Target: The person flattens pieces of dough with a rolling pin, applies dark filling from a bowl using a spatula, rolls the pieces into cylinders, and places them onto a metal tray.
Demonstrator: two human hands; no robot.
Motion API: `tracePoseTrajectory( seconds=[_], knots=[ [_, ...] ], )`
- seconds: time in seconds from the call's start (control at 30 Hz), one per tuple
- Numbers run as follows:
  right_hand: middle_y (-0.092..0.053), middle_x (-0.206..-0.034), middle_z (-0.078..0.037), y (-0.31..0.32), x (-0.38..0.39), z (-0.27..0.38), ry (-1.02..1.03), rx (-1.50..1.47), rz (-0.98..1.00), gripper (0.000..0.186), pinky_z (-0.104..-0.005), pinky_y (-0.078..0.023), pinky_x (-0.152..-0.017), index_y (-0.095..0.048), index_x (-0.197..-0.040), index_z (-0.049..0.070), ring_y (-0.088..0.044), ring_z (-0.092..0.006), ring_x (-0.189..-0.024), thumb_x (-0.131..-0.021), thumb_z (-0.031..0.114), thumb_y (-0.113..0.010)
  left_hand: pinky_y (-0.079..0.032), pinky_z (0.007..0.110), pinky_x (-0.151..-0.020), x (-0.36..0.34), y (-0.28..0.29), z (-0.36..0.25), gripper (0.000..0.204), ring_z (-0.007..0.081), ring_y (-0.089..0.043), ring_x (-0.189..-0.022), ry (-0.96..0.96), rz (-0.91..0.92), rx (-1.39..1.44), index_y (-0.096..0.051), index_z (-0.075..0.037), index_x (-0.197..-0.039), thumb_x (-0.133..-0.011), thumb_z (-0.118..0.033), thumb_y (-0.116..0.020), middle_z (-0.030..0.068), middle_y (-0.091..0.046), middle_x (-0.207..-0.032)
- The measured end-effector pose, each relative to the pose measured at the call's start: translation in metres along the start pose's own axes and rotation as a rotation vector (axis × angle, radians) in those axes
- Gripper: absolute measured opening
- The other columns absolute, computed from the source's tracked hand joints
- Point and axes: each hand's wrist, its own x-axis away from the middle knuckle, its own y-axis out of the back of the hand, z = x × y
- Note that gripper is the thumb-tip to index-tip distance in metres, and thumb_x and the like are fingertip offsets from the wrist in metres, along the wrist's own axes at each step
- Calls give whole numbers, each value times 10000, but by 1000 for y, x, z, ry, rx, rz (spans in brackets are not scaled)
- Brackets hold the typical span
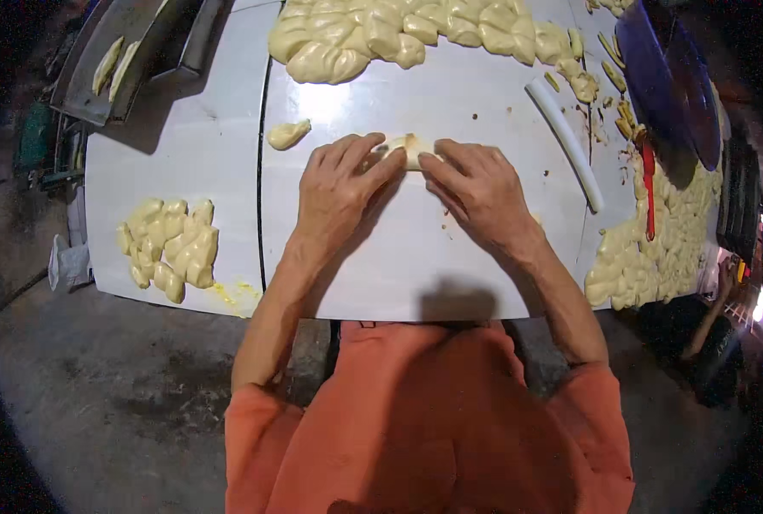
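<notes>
Cream soft dough piece (411, 152), upper centre, ends pinched by left hand (340, 178), right hand (480, 184); smooth white rod (566, 144) upper right.

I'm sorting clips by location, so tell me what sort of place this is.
Probably a bakery workshop: pale dough pieces lie on a white worktable, and a gray pan holds two pale strips.

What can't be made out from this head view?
All in the head view:
Small dough piece: ends hidden by the left hand and right hand.
Dough pile at top: far side cut off by the upper edge.
Brown specks: too small to identify.
Dark ridged things: details lost in shadow.
</notes>
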Motion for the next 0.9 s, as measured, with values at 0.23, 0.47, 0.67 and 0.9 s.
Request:
tracePoseTrajectory(
  seconds=[0.23, 0.47, 0.67, 0.9],
  knots=[
    [-669, -1120, -86, -4, -12, -11, -89, 28, -85, 320, -431, -512, -836, -656, -1214, 104, -656, -269, -990, -908, 188, -702, -508, 424, -824, -19, 7, -6, 289, 282, -651, -1010, 149, -70, 27, -743, -159, -1165, -879, -191, -771, 64, -695, -1114],
    [-665, -1124, -89, -10, -27, -24, -140, 77, -36, 397, -415, -515, -819, -633, -1261, 91, -640, -279, -975, -884, 194, -704, -495, 431, -786, -35, -2, -1, 281, 267, -640, -955, 187, -59, -39, -718, -143, -1195, -924, -216, -729, 79, -673, -1095],
    [-654, -1025, -96, -8, -22, -25, 9, -18, -148, 356, -422, -528, -812, -629, -1227, 85, -629, -296, -918, -885, 163, -696, -527, 424, -838, -35, 5, -9, 349, 284, -646, -976, 203, 7, -15, -730, -121, -1180, -846, -185, -806, 79, -680, -1090],
    [-676, -975, -181, 9, -35, -53, -169, -411, 53, 205, -491, -537, -836, -683, -1048, 16, -665, -398, -919, -919, 143, -587, -542, 432, -761, -59, 14, -28, 157, 320, -679, -869, 310, 67, 115, -733, -30, -1021, -892, -115, -711, 139, -696, -926]
  ],
)
